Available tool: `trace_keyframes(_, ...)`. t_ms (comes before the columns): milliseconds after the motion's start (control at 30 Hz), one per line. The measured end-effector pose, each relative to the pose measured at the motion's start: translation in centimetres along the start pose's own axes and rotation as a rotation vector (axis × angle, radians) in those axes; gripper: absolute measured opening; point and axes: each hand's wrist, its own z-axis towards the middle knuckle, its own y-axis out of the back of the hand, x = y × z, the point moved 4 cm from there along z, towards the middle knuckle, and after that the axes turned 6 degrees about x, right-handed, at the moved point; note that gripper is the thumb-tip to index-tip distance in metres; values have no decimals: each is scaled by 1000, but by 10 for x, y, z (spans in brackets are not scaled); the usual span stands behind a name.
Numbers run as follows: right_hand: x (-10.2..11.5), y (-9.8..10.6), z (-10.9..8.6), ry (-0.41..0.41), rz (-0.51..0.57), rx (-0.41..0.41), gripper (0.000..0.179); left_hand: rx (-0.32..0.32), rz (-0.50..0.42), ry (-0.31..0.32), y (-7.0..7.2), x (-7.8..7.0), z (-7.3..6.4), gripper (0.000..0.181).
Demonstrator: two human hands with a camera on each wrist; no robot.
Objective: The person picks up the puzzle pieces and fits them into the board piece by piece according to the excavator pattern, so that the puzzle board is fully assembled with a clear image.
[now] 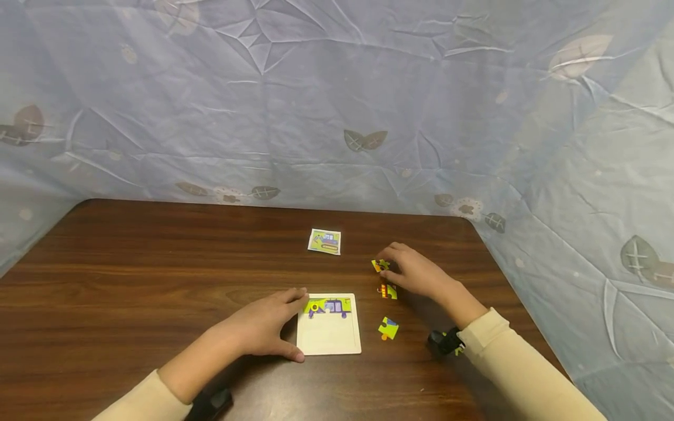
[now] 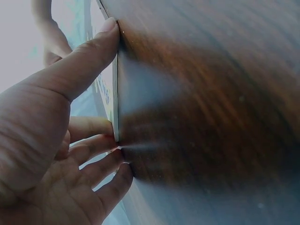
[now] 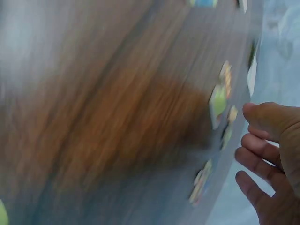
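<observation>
A white puzzle tray (image 1: 329,339) lies on the table, with joined pieces (image 1: 329,306) of a purple vehicle on green along its top. At its left edge rests my left hand (image 1: 263,321), thumb at the lower corner and fingers at the upper one; the left wrist view shows the thumb (image 2: 89,61) against the tray's side. My right hand (image 1: 416,272) is over loose puzzle pieces right of the tray, fingers loosely bent and holding nothing. Nearest it are a yellow-green piece (image 1: 377,266) and a red-striped piece (image 1: 389,291). Blurred pieces (image 3: 218,105) appear beside that hand in the right wrist view.
A picture card (image 1: 325,241) of a blue digger lies behind the tray. Another green piece with an orange tab (image 1: 388,329) sits right of the tray. More green shows under the right wrist strap (image 1: 446,340). Patterned cloth (image 1: 316,105) hangs around the brown table (image 1: 158,263).
</observation>
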Motion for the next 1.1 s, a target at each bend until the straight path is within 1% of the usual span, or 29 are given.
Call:
trace_keyframes(167,-15,-3,2,-7,20,18,38,1,3,0,0,0,1,109)
trace_keyframes(300,-19,-7,3,-13,15,31,37,8,5,0,-1,0,1,109)
trace_keyframes(433,-21,-10,4,-14,12,34,33,12,4,6,-2,0,0,109)
trace_keyframes(667,-20,-10,6,-9,37,26,24,6,6,1,-2,1,1,109)
trace_keyframes(800,-18,-8,7,0,25,22,19,2,1,0,-2,1,1,109)
trace_keyframes(900,-17,-8,8,-15,18,30,19,2,1,-4,-1,0,1,108)
trace_keyframes(1000,-16,-7,7,-47,23,37,20,5,-2,-8,-1,0,1,108)
trace_keyframes(1100,-7,-7,7,-63,34,28,21,6,-3,-6,-1,1,-1,108)
